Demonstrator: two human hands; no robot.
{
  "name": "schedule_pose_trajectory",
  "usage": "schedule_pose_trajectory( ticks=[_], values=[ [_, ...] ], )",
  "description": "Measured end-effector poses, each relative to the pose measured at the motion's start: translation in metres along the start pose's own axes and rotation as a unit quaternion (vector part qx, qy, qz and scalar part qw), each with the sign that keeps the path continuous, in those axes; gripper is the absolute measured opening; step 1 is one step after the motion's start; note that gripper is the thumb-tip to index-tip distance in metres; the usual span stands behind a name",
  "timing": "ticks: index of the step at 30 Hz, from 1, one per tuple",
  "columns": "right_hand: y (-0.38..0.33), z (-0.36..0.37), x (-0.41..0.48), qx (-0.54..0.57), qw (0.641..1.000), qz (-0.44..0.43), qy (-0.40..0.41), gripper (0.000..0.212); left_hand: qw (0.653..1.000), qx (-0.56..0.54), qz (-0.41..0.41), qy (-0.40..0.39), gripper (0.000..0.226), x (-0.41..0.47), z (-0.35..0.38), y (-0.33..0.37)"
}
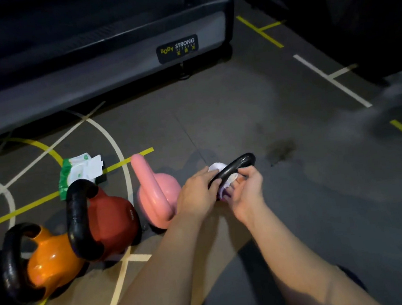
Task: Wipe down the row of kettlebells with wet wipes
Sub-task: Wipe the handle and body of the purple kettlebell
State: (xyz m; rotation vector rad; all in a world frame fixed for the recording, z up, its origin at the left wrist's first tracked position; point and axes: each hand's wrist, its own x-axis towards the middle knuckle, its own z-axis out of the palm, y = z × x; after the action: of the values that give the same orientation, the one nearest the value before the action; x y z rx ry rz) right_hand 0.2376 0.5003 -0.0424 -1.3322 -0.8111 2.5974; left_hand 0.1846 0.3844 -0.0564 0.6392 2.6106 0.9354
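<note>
The kettlebell with a black iron loop handle (239, 164) and a purple body, barely visible beneath my fingers, sits on the floor just right of the frame's centre. It is at the right end of the row, and it is the one I am working on. My left hand (195, 195) curls round the left leg of that handle and steadies it. My right hand (247, 189) has its fingers curled on the white wet wipe (217, 167), which shows on both sides of the bar and is bunched against its underside. I judge the handle to be mid-wipe and the body not yet reached, though it is too hidden to be sure. To the left stand the glossy pink kettlebell (159, 194), the red kettlebell with a black handle (112, 218) and, at lower left, the orange kettlebell with a black handle (50, 265). A dark shape at the left edge may be another, but I cannot tell. In this dim light none shows a wet streak I can read, so I cannot say whether they are done. If I started at this end, at least three are left. The green and white pack of wet wipes (78, 172) lies behind the red one with a sheet sticking out, ready for more. Beyond it, the grey treadmill base (102, 70) crosses the upper left above the grey line-painted floor (298, 191).
</note>
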Motion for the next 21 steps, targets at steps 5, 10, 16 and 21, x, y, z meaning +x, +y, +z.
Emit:
schedule_pose_trajectory(
  ticks=[5,10,16,21],
  values=[
    [-0.008,-0.013,-0.011,0.056,0.997,-0.047,0.003,0.024,0.994,0.067,0.068,-0.059,0.053,-0.016,-0.013,0.003],
    [-0.016,-0.011,-0.005,0.033,0.998,-0.058,-0.003,0.013,0.980,0.117,0.055,-0.149,0.074,-0.020,-0.011,0.004],
    [-0.013,-0.012,-0.018,-0.013,0.998,-0.054,-0.004,0.029,0.961,0.188,0.033,-0.201,0.078,-0.025,-0.022,0.026],
    [-0.036,-0.019,-0.011,0.051,0.996,-0.071,0.005,0.013,0.963,0.171,0.037,-0.205,0.081,-0.025,-0.017,0.013]
  ],
)
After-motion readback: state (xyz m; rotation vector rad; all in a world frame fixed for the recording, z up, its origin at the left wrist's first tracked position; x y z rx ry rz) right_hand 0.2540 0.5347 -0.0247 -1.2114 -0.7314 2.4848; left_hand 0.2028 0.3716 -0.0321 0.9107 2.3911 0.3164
